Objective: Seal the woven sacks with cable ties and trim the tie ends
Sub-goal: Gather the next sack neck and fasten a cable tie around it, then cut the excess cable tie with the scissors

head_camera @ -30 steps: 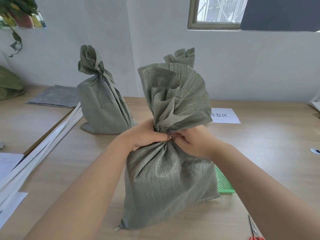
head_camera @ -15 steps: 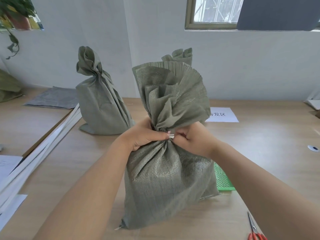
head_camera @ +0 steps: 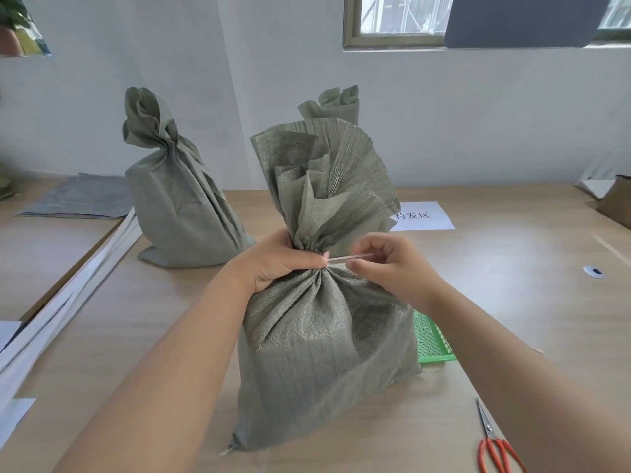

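Note:
A grey-green woven sack (head_camera: 321,356) stands upright in front of me, its top bunched into a fan above a narrow neck. My left hand (head_camera: 280,264) grips that neck from the left. A pale cable tie (head_camera: 348,258) runs round the neck, and its free end stretches out to the right. My right hand (head_camera: 392,268) pinches that end, a short way from the neck. Red-handled scissors (head_camera: 495,445) lie on the table at the lower right.
A second bunched sack (head_camera: 177,206) stands at the back left, and a third sack's top (head_camera: 334,104) shows behind the near one. A green mesh tray (head_camera: 432,339) lies behind the sack's right side. White strips (head_camera: 68,295) run along the left; a printed paper label (head_camera: 423,216) lies at the back.
My right hand has drawn away from the neck to the right, pulling the tie's end out into view. My left hand keeps its grip on the neck.

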The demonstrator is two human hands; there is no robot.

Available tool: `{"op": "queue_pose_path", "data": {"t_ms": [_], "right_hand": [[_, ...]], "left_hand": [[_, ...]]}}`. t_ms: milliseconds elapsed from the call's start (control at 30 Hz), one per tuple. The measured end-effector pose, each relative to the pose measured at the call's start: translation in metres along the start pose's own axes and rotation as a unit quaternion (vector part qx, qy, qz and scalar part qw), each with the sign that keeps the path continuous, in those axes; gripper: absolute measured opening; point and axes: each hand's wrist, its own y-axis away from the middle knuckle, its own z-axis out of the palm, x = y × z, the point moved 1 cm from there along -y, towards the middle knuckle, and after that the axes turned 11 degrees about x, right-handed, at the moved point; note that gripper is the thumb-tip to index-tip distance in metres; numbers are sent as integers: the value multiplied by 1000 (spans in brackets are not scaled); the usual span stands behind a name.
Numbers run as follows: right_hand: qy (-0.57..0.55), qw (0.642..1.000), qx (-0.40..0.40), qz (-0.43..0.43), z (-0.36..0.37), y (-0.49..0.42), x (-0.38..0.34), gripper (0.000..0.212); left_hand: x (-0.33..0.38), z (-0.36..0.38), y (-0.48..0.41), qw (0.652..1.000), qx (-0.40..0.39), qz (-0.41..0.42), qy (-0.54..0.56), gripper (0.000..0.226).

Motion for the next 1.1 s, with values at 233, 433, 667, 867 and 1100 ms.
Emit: {"op": "queue_pose_path", "data": {"t_ms": [233,433,667,867,1100], "right_hand": [[-92,983,131,93,-28,27,32,24],[-54,948,252,188,-58,71,100,8],[123,894,253,348,-73,155,201,25],[259,828,174,466,-66,217,267,46],[399,757,109,506,-56,254,286,38]], "left_hand": [[-3,6,-15,1000,-14,-12,-7,26],[-1,14,-21,999,-24,-16,-18,23],[2,21,-19,999,-26,-25,-17,21],[-1,22,-19,999,-3,-34,-5,22],[-6,22,-23,999,-26,-42,-4,18]]}}
